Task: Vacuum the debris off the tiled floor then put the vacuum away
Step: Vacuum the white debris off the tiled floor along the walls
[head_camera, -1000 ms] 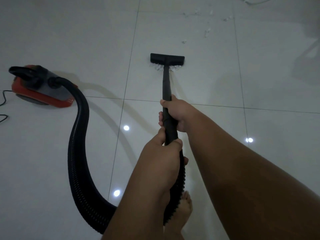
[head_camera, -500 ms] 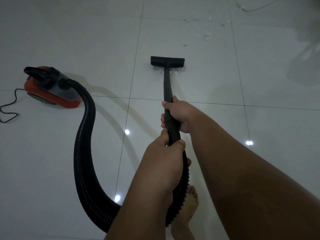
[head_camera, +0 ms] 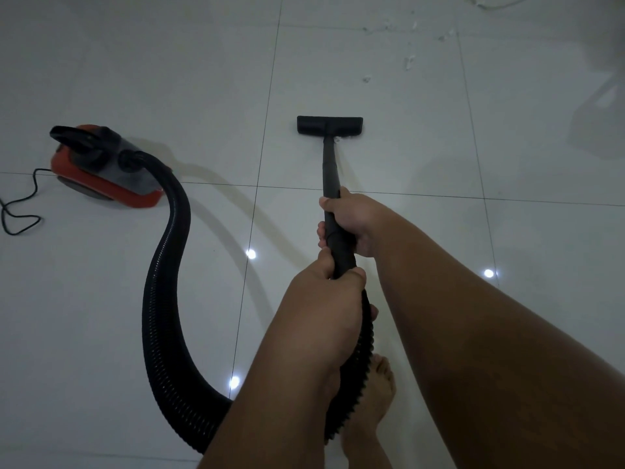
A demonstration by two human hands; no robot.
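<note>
**Head view, looking down at the floor.** I see the right hand [head_camera: 355,221] wrapped round the black rigid wand [head_camera: 329,164]. Its thumb lies on top and its fingers curl under, their tips showing on the wand's left side. The left hand [head_camera: 324,299] grips just behind it, where the wand meets the ribbed black hose [head_camera: 165,299]. This fist is closed tight round the tube, and a fingertip shows on its right side. The two hands sit one ahead of the other, nearly touching.

**Nozzle and debris.** The wand runs away from the hands to a flat black floor nozzle [head_camera: 329,125]. The nozzle rests on the glossy tiled floor [head_camera: 135,62], just right of a grout line. A small white scrap [head_camera: 341,139] lies just behind the nozzle's right half, beside the wand. The main debris [head_camera: 409,60], a scatter of white flecks, lies beyond the nozzle toward the upper right, well apart from it.

**Vacuum.** From the left hand the hose drops past a bare foot [head_camera: 375,401], sweeps left in a wide loop and rises to the canister vacuum [head_camera: 108,174]. The canister has an orange-red base, a grey top and a black handle, and stands at left, well apart from the nozzle. A black power cord [head_camera: 20,211] trails from its left end in loose bends.

**Surroundings.** A pale cable [head_camera: 497,5] crosses the top right edge. Three bright light spots [head_camera: 251,254] reflect in the tiles. I cannot tell what casts the dim reflection at far right.
</note>
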